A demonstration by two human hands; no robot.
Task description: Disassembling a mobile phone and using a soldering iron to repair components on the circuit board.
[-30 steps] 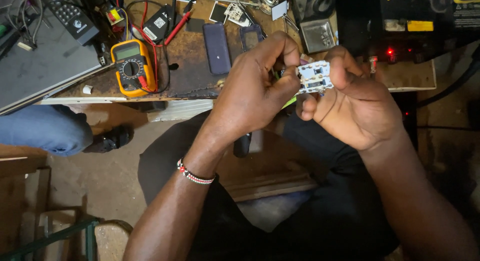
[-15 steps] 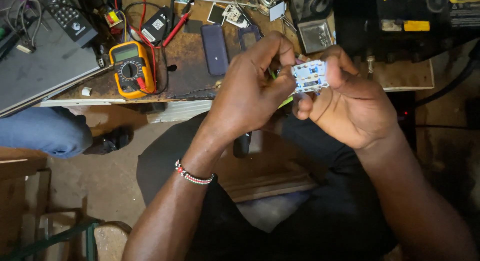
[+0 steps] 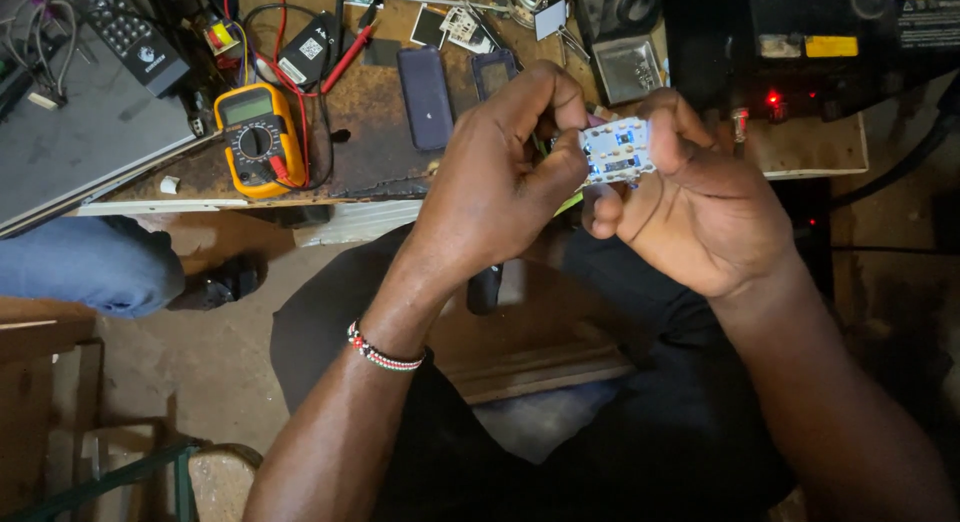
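Head view: a small, flat, pale rectangular circuit board (image 3: 617, 152) dotted with tiny dark parts is held in the air just in front of the near edge of the worn wooden bench (image 3: 370, 147), pinched between both hands. The left hand (image 3: 500, 187), a beaded band on its wrist, closes thumb and forefinger on the board's left end; the right hand (image 3: 700, 207) clamps the right end, fingers curled beneath. On the bench near its front edge lie a yellow rubber-cased multimeter (image 3: 256, 137) and a dark oblong phone (image 3: 426, 97).

Cluttered repair bench over a bare, dusty floor.
A worn wooden workbench (image 3: 370, 147) is running along the top; wooden planks (image 3: 545, 367) are lying on the concrete floor (image 3: 190, 372); the right side is sitting in shadow, a red indicator light (image 3: 772, 99) glowing.
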